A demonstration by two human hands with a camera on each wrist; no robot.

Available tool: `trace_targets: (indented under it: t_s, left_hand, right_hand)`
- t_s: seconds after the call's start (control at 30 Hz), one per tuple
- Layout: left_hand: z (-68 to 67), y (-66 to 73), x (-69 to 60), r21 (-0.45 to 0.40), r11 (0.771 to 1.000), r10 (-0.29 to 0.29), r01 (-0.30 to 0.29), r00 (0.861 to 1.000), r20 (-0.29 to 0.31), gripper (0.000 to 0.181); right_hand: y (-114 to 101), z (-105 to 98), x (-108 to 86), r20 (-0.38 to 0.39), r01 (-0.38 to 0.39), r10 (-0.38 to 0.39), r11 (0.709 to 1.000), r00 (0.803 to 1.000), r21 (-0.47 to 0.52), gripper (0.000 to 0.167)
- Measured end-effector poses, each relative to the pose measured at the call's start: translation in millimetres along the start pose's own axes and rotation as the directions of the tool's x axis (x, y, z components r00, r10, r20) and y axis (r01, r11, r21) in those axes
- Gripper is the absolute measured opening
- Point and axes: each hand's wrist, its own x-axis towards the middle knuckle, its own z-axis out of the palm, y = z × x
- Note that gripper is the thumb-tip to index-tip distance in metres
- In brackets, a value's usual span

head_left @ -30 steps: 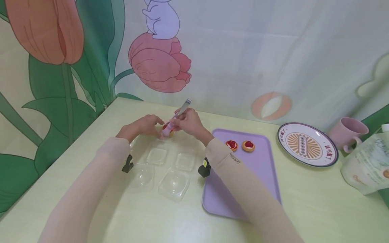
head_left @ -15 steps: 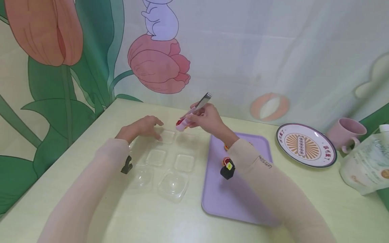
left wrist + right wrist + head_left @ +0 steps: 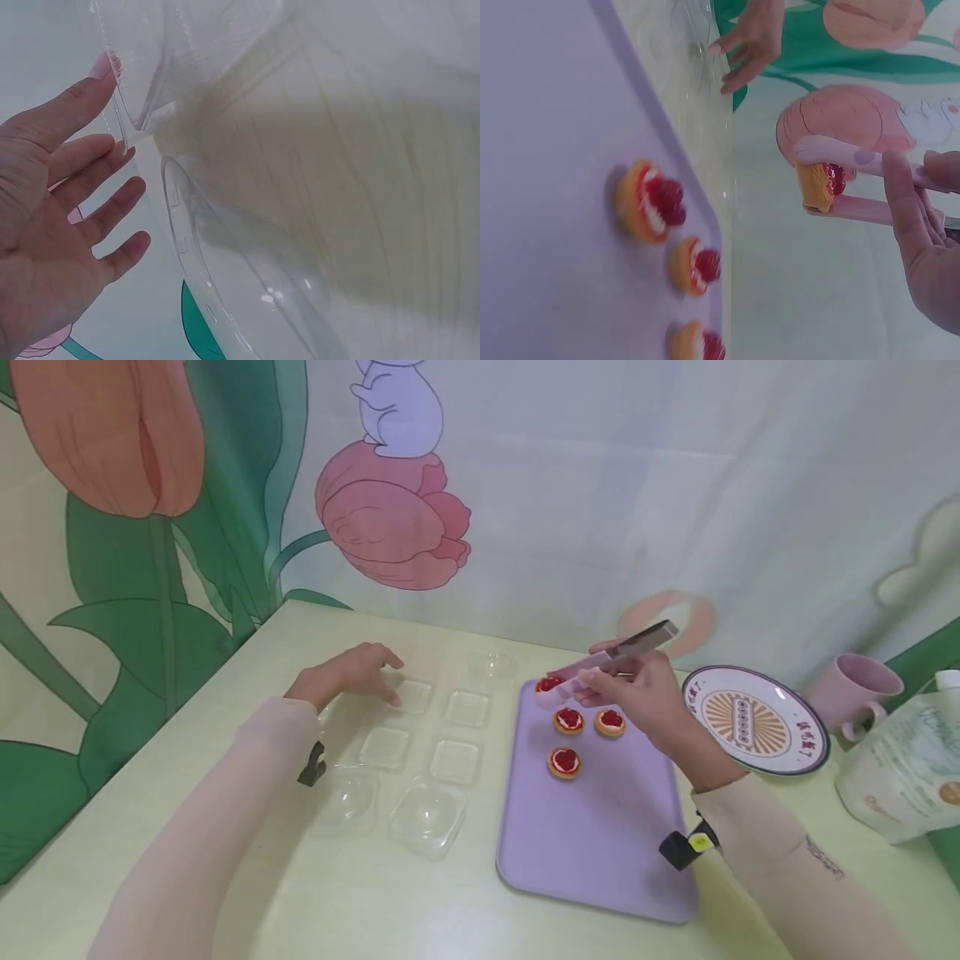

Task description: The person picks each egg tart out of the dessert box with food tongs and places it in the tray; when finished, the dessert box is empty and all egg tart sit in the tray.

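My right hand grips pink-and-silver tongs over the far left corner of the lilac tray. Between the tong tips is a small tart with red berry topping, held clear of the tray in the right wrist view. Three similar tarts lie on the tray, the nearest tart a little apart. My left hand stays at the far left, thumb and fingers extended, touching the edge of a clear plastic box. In the left wrist view a clear domed lid stands beside those fingers.
More clear square boxes and domed lids spread across the table left of the tray. A patterned plate, pink mug and white pouch stand at the right. A printed curtain hangs behind.
My right hand has carried the tongs and the tart from the far left box rightward to above the tray. The left hand has stayed by the box.
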Motion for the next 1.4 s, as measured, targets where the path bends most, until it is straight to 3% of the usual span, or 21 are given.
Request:
trace_targets:
  t_s: [0.1,0.27,0.53,0.73,0.93,1.17,1.4]
  left_hand:
    - [0.9,-2.3,-0.9,0.003,1.000,0.002,-0.002,1.000,0.002,0.069]
    - [0.8,-4.5,-2.2,-0.007,1.000,0.002,-0.002,1.000,-0.006,0.070]
    - [-1.0,-4.5,-0.7,-0.005,1.000,0.021,-0.021,1.000,-0.001,0.070]
    - [-3.4,-3.3,1.0,0.017,0.999,0.052,-0.052,0.999,-0.005,0.070]
    - [-2.8,-2.4,2.1,0.009,0.999,0.034,-0.034,0.999,0.009,0.071]
    - [-1.6,0.3,0.5,0.018,0.999,0.044,-0.044,0.999,0.008,0.070]
    - [-0.4,-0.4,-2.0,0.006,1.000,0.019,-0.019,1.000,0.007,0.070]
  right_hand:
    - [7,-16,-15.9,-0.035,0.005,-0.005,1.000,0.999,-0.001,0.029]
    - [18,-32,-38.4,-0.061,-0.061,0.060,0.998,0.996,-0.009,0.029]
    - [40,-46,-57.7,-0.095,-0.073,0.085,0.990,0.992,0.119,0.022]
    - [56,-45,-61.2,-0.157,-0.116,0.125,0.991,0.980,0.062,0.020]
    - [61,-37,-59.1,-0.233,-0.197,0.182,0.979,0.955,-0.045,0.019]
    - [59,-29,-58.1,-0.296,-0.270,0.254,0.963,0.921,-0.016,0.025]
    - [56,-27,-58.3,-0.310,-0.264,0.247,0.964,0.918,-0.014,0.028]
